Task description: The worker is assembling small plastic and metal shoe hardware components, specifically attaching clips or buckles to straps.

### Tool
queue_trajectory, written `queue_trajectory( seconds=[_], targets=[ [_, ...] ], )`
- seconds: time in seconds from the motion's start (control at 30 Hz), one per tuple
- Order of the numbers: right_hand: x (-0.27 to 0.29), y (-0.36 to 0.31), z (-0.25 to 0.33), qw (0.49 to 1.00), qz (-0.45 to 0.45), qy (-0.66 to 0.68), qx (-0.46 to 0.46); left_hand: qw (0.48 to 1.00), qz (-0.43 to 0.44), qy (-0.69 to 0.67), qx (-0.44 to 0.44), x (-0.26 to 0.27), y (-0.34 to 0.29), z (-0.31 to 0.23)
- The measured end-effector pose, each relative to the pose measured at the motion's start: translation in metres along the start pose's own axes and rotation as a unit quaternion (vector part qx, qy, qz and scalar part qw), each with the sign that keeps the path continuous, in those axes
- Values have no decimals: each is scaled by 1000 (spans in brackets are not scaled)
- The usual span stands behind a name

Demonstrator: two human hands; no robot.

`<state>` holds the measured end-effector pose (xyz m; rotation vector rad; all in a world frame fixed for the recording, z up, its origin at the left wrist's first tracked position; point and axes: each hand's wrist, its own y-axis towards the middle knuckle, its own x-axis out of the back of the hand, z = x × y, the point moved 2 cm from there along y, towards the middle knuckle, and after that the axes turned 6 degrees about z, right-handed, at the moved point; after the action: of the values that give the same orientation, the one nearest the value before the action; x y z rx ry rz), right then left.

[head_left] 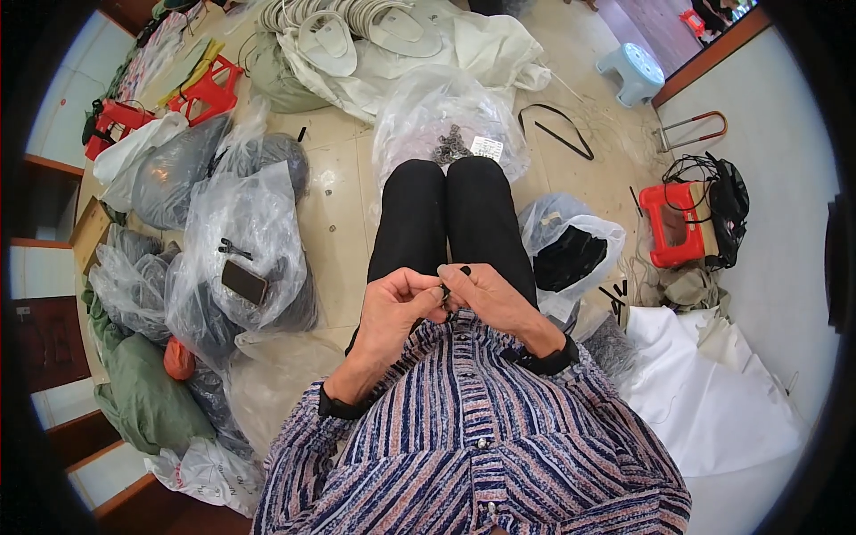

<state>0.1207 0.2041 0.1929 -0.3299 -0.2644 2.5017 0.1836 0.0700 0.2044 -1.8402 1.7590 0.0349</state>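
My left hand (393, 314) and my right hand (492, 301) meet above my lap, both closed in a pinch. Between their fingertips is a small black piece (465, 270), mostly covered by the fingers, so its kind is not clear. Just beyond my knees, a pile of small dark metal pieces (452, 145) lies on a clear plastic bag (406, 116). By my right thigh stands an opened whitish plastic bag (604, 230) with black pieces (568, 259) inside.
Stuffed clear bags crowd the left side; a phone (244, 282) and a small black clip-like part (234, 249) rest on one. Red stools (670, 225) and a blue stool (631, 75) stand around. White cloth (704, 392) spreads at right; pale looped pieces (327, 45) lie ahead.
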Motion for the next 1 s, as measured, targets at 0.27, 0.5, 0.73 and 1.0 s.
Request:
queue_trajectory(
  seconds=[0.27, 0.5, 0.73, 1.0],
  targets=[
    [-8, 1, 11, 949, -52, -306, 56, 970, -49, 236, -28, 2, 7, 2],
    [-20, -10, 11, 820, -18, -562, 110, 975, -7, 222, 8, 7, 5, 17],
    [-23, -9, 20, 693, -59, -691, 200, 895, -106, 410, -140, -5, -1, 10],
    [-24, -13, 14, 741, -45, -626, 238, 941, -74, 313, -104, -4, -6, 15]
  ],
)
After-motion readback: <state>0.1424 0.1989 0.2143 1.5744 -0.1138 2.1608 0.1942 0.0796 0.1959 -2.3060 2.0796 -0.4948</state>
